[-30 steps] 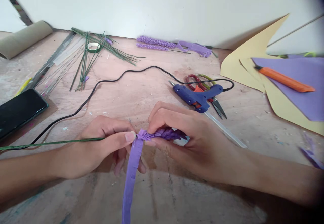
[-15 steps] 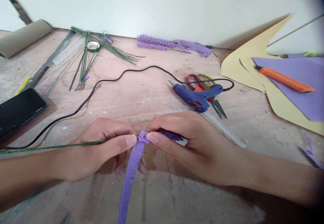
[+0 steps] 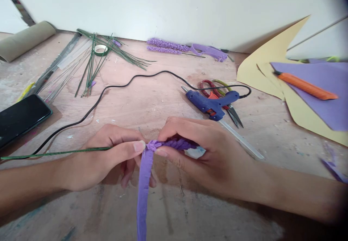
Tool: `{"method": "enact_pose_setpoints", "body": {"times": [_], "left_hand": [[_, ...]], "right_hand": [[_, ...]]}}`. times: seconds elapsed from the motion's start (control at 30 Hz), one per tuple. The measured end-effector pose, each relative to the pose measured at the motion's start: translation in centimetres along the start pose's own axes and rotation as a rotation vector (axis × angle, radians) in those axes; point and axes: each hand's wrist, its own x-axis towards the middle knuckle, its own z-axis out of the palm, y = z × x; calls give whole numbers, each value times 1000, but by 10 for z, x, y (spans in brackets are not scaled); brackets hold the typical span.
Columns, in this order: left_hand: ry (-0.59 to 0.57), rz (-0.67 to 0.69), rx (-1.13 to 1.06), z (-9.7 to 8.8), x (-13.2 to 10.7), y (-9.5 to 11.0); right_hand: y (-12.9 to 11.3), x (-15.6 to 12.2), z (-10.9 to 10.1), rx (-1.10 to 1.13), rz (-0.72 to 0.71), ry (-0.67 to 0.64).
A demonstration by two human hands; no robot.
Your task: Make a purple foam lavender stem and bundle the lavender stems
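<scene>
My left hand (image 3: 114, 157) pinches a green-wrapped wire stem (image 3: 81, 150), which runs out leftward past the wrist. Around the stem's other end, purple fringe is wound into a flower spike (image 3: 178, 144). My right hand (image 3: 201, 150) closes on this spike with thumb and forefinger, its far part lying inside the curled palm. From the join between both hands a loose fringed purple strip (image 3: 144, 193) hangs down toward the lower edge. A small whitish piece (image 3: 196, 152) shows at the right palm; I cannot make out what it is.
A blue glue gun (image 3: 212, 103) lies on scissors (image 3: 235, 115), its black cord (image 3: 130, 82) crossing the table. Green wires (image 3: 89, 66), green tape (image 3: 100, 50) and finished purple spikes (image 3: 165, 45) lie behind. A phone (image 3: 23, 119) is left; an orange cutter (image 3: 307, 85) rests on purple sheet (image 3: 323, 114).
The right thumb and fingers have opened a little, baring more of the spike. The hanging strip has swung to a more upright line, and the stem has tilted slightly.
</scene>
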Motion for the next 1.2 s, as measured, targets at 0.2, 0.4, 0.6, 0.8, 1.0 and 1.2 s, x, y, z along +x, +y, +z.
{"method": "enact_pose_setpoints", "body": {"times": [0.2, 0.4, 0.6, 0.8, 1.0, 1.2], "left_hand": [[0, 31, 54, -1, 1, -1], [-5, 45, 75, -2, 0, -1], [2, 33, 76, -2, 0, -1], [-18, 52, 54, -3, -1, -2], [-27, 98, 84, -5, -1, -4], [-29, 102, 111, -5, 1, -2]], "right_hand": [[0, -1, 0, -16, -34, -5], [2, 0, -3, 59, -64, -74], [1, 1, -2, -61, -24, -70], [-1, 1, -2, -73, -13, -62], [4, -1, 3, -101, -22, -11], [3, -2, 2, -74, -68, -21]]}}
